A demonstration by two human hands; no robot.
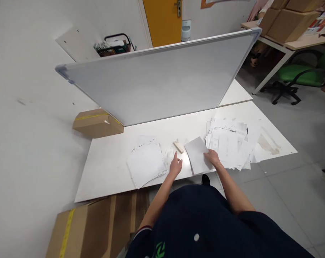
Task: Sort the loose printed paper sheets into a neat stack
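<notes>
My right hand (212, 157) pinches the right edge of a sheet of paper (198, 156), which is tilted and slightly bowed above the table's front part. My left hand (176, 165) holds nothing; its index finger points forward and the fingers are apart. Just beyond that fingertip lies a small beige, oblong object (178, 147), too small to name surely. A loose pile of white paper (146, 163) rests to the left of my left hand. On the right, beyond my right hand, a larger untidy stack of printed sheets (228, 143) spreads over the table.
A big whiteboard (162, 79) stands on edge along the back of the white table (105, 161). One cardboard box (96, 122) sits at the back left corner. Larger cardboard boxes (98, 225) are on the floor at the front left. A green chair (299, 73) stands at the right.
</notes>
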